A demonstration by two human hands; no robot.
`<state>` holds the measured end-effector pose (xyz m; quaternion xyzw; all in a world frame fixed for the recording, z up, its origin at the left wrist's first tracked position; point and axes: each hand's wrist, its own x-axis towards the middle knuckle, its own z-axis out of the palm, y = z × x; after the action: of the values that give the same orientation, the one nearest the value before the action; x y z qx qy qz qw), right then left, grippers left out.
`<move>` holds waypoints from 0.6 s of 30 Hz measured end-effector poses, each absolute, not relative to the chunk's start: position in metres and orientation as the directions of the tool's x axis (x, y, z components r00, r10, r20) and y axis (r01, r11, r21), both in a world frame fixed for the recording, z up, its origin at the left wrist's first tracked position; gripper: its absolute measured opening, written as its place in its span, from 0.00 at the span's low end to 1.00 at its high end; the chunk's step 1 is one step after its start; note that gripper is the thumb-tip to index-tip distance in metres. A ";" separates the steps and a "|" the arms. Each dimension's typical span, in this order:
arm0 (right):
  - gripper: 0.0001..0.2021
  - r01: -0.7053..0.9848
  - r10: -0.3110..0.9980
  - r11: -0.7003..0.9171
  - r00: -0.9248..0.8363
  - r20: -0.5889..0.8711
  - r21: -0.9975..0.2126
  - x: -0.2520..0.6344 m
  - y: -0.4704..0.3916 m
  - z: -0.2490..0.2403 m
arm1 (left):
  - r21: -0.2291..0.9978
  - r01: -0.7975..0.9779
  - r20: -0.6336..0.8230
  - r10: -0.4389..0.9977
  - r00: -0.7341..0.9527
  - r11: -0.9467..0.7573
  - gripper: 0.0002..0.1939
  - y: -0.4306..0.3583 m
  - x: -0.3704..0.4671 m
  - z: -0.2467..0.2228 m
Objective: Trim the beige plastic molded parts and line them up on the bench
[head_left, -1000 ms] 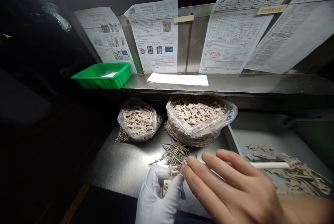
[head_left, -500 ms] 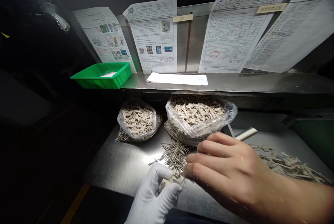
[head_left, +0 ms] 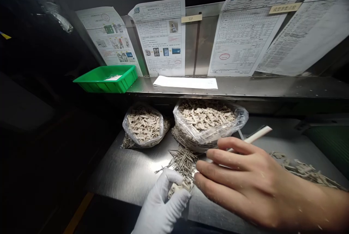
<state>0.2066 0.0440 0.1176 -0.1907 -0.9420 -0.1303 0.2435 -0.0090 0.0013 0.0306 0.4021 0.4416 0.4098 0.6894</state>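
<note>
- Head view, left end of the shelf (head_left: 234,87): a green tray (head_left: 109,86) with something pale in it, presumably set up there to leave the worktop (head_left: 117,168) below for the work.
- Behind the shelf, paper sheets (head_left: 166,37) hang in a row, probably so they can be read from this spot.
- Toward the worktop's back left corner, a small bag (head_left: 148,142) of pale parts stands mouth up, likely to keep its contents in reach.
- Above the worktop's front edge, the left hand (head_left: 159,205), white-gloved, pinches a pale part (head_left: 174,189) between thumb and forefinger; the short grip seems meant to steady the part while leaving its far end exposed.
- Just beyond it, a heap of thin rods (head_left: 184,161) lies loose on the worktop.
- Behind the heap, toward the back edge, a large bag (head_left: 215,137) stands open, full of similar parts.
- The right hand (head_left: 253,183), bare, is just beside the pale part, fingers bent and slightly apart over a pale bar (head_left: 257,134) that slants up past the forefinger. It seems held from beneath; the thumb is hidden.
- Right of this, a grey tray (head_left: 289,139) carries scattered pieces (head_left: 313,174), perhaps to keep them off the worktop.
</note>
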 end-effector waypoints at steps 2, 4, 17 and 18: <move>0.26 0.407 0.305 0.904 -0.826 0.474 0.127 0.208 0.046 0.121 | 0.920 -0.213 -0.272 0.926 0.262 0.330 0.22 0.001 -0.009 0.029; 0.25 0.406 0.331 0.911 -0.822 0.463 0.068 0.211 0.049 0.121 | 0.910 -0.228 -0.286 0.923 0.258 0.346 0.23 0.000 -0.009 0.028; 0.22 0.446 0.320 0.888 -0.771 0.551 0.109 0.211 0.051 0.105 | 0.895 -0.241 -0.294 0.903 0.314 0.375 0.26 0.008 -0.008 0.020; 0.22 0.445 0.312 0.887 -0.776 0.549 0.124 0.210 0.051 0.106 | 0.897 -0.233 -0.296 0.903 0.313 0.375 0.26 0.009 -0.007 0.020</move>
<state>0.2104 0.0506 0.1060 -0.2025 -0.9340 -0.1243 0.2668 -0.0073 0.0085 0.0201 0.3905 0.4285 0.4001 0.7098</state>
